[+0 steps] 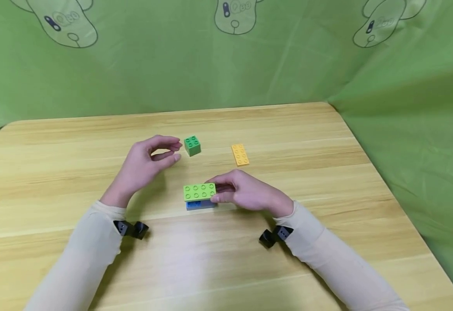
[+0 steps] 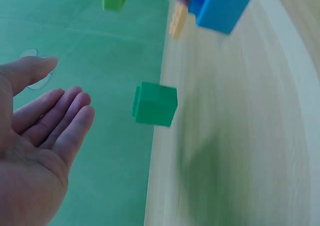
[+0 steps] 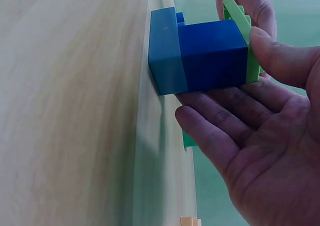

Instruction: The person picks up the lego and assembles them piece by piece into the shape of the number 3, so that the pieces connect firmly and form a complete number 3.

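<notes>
My right hand (image 1: 251,191) holds a stack of toy building bricks at its right end, thumb on the edge of the lime green plate and fingers along the far side. That eight-stud plate (image 1: 199,191) tops the stack. Under it the right wrist view shows a dark blue brick (image 3: 214,56), then a lighter blue brick (image 3: 167,51) at the bottom. To the left, my left hand (image 1: 146,162) is raised, holding nothing, with a gap between thumb and fingers. Its fingertips are just left of a green four-stud brick (image 1: 193,146) on the table.
An orange-yellow eight-stud plate (image 1: 240,155) lies on the wooden table (image 1: 296,142), right of the green brick. Green cloth (image 1: 164,73) hangs behind the table and along its right side. Each wrist wears a small black camera.
</notes>
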Available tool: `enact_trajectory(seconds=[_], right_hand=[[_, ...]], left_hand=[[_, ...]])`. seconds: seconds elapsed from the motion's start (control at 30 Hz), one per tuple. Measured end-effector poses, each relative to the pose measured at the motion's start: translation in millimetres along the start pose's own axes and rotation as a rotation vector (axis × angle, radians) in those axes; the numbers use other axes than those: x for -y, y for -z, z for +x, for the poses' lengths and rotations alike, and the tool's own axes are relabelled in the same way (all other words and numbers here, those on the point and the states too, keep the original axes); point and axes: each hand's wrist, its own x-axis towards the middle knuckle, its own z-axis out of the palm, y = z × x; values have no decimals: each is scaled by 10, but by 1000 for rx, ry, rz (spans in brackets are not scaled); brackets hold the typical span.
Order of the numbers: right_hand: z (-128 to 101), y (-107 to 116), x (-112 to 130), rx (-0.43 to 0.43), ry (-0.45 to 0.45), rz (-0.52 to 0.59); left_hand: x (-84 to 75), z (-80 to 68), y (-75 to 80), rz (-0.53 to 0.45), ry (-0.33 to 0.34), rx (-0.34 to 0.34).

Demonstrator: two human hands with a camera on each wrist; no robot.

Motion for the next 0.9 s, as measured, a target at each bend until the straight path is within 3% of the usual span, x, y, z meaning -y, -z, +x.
enact_trajectory(seconds=[0.33,0.53,0.9], right_hand=[[-13,-19,-11,-2,-1,21],[-13,-3,-16,2,-10,9],[-15,4,-4,9,-5,5]], left_hand=[[73,150,11,186,-45,-26],[86,258,-27,197,-33,-35],[183,473,-65,252,112,28]])
